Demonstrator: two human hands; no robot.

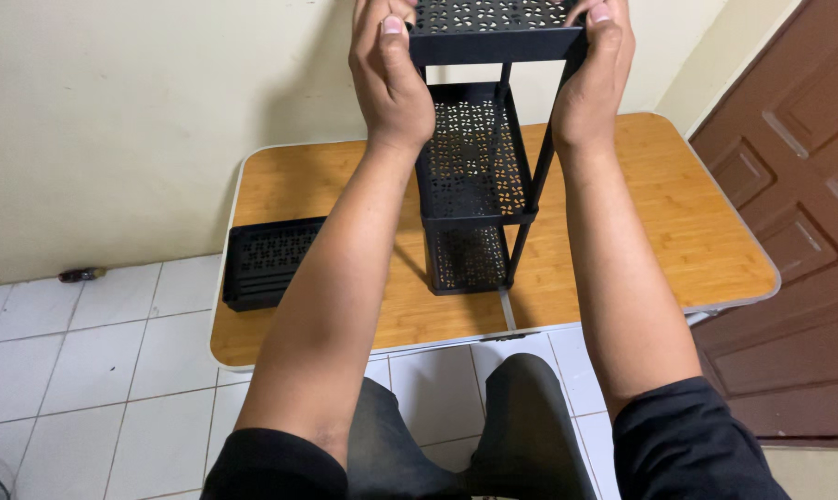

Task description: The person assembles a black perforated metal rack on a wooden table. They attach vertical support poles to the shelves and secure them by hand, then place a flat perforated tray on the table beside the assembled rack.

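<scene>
Both forearms are reaching up-frame; left hand [388, 79] and right hand [593, 79] are clamping the black perforated metal three-tier rack [474, 157], top centre, standing on the wooden folding table [678, 231]. Uneven pressure could be tipping it.

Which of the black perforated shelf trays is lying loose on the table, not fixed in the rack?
The black tray at the table's left edge; the other trays sit stacked in the upright rack that both hands grip.

One camera sits on my head and looks steeply down and forward, past my forearms and knees. It is close to my raised left hand [389, 79] and right hand [593, 79] near the top edge, with the wooden surface [678, 231], tiled floor [85, 361] and wall [141, 111] beyond.
</scene>
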